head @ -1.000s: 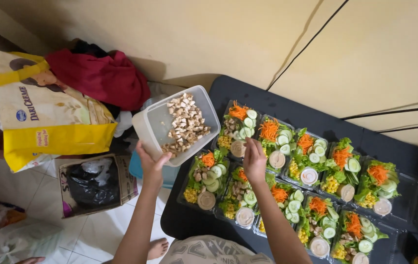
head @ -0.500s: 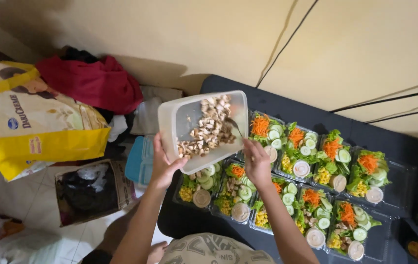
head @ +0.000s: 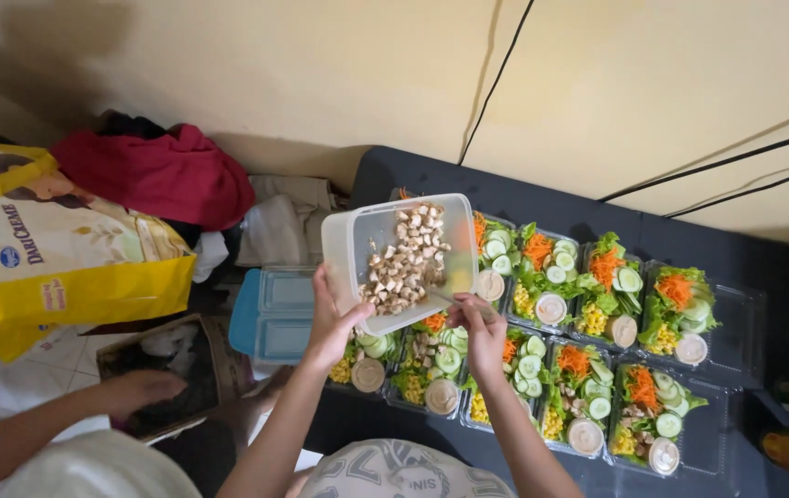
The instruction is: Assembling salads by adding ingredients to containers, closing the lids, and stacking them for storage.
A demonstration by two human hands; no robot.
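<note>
two bare hands worked above a dark tabletop crowded with clear plastic salad boxes, each packed with green lettuce, cucumber slices, shredded orange carrot, yellow corn and a small round lidded sauce cup. the left hand was wrapped around the near edge of a translucent rectangular plastic tub, thumb on its rim, holding it tilted over the left end of the rows; the tub held pale brown diced meat pieces heaped toward its lower side. the right hand was pinched closed on a thin metal utensil (its tip was lost among the pieces, so fork or spoon could not be told), which reached into the tub's lower corner. directly under the tub, a salad box already carried some of the diced pieces beside its cucumber.

left of the table lay a blue-lidded plastic container, a red cloth and a large yellow and white bag. another person's hand rested on a dark flat tray at the lower left, well apart from the tub.
</note>
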